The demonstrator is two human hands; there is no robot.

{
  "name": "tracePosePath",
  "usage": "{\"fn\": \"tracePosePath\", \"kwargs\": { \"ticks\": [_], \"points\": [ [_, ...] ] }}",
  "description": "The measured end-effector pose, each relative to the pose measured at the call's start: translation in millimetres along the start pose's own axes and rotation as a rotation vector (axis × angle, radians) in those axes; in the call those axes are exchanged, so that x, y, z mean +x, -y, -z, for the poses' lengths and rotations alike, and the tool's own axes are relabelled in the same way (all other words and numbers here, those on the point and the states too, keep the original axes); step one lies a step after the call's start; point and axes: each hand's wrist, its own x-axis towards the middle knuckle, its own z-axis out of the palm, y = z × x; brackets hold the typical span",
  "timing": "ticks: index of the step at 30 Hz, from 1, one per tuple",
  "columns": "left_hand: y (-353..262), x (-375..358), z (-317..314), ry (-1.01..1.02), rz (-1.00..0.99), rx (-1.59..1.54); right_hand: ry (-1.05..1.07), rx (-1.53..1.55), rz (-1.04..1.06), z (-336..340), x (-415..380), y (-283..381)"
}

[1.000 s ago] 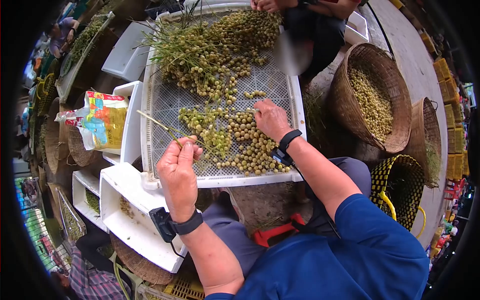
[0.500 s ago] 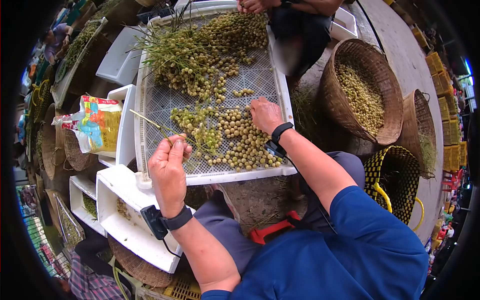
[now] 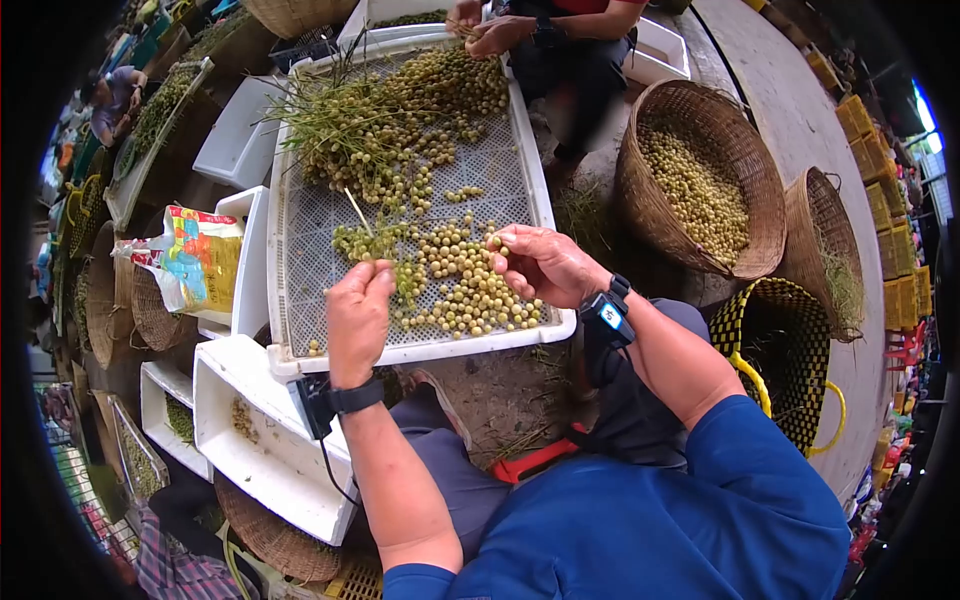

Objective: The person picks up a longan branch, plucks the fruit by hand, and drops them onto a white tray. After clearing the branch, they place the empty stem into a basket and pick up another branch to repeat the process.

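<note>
My left hand [image 3: 358, 312] is closed at the near left of a white perforated tray [image 3: 510, 165], pinching a thin sprig of longans [image 3: 362, 220] whose pale cut stem points up and away. To the right, my right hand [image 3: 555, 265] hovers over the tray, palm partly turned up, with one greenish longan [image 3: 496, 241] between thumb and forefinger. Loose round longans [image 3: 470, 290] lie spread between and below both hands. Farther back on the tray rests a big heap of longans still on their stems [image 3: 400, 115].
Another person's hands [image 3: 495, 30] work at the tray's far end. On the right stand a wicker basket of longans [image 3: 695, 190] and a yellow-black woven basket [image 3: 775, 350]. Left are a printed plastic bag [image 3: 205, 260] and white foam boxes [image 3: 270, 420]. A red stool [image 3: 540, 455] is below.
My right hand has lifted off the loose longans and turned palm up, with one longan at its fingertips. My left hand has rotated, swinging the stem more upright. The view has shifted slightly.
</note>
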Motion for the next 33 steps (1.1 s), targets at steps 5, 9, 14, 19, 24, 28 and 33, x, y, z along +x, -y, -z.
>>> {"fn": "tracePosePath", "kwargs": {
  "ticks": [5, 9, 14, 19, 24, 28, 33],
  "points": [
    [2.1, -5.0, -25.8, 0.061, -0.228, 0.181, -0.006, -0.029, -0.086, 3.8, -14.9, -13.3],
    [8.0, -5.1, -41.4, 0.223, 0.022, -0.007, 0.099, -0.053, 0.104, -2.0, -15.4, -25.1],
    [3.6, 4.1, -60.9, 0.205, 0.016, -0.018, 0.075, -0.186, 0.251, -8.4, -43.3, -11.9],
    [-25.6, -21.3, -55.8, 0.145, -0.016, -0.311, 0.108, -0.213, 0.467, 14.8, -72.4, -0.5],
    [3.3, -75.0, -17.3, -0.159, 0.035, -0.638, -0.234, -0.197, 0.391, 8.6, -82.8, 13.9],
    [20.1, -123.1, 27.7, -0.34, -0.003, -0.733, -0.247, -0.295, 0.602, -22.8, -95.2, -1.9],
    [18.0, -164.6, 64.3, -0.484, -0.039, -0.773, -0.102, -0.573, 0.697, -96.2, -107.0, -60.8]
  ]
}}
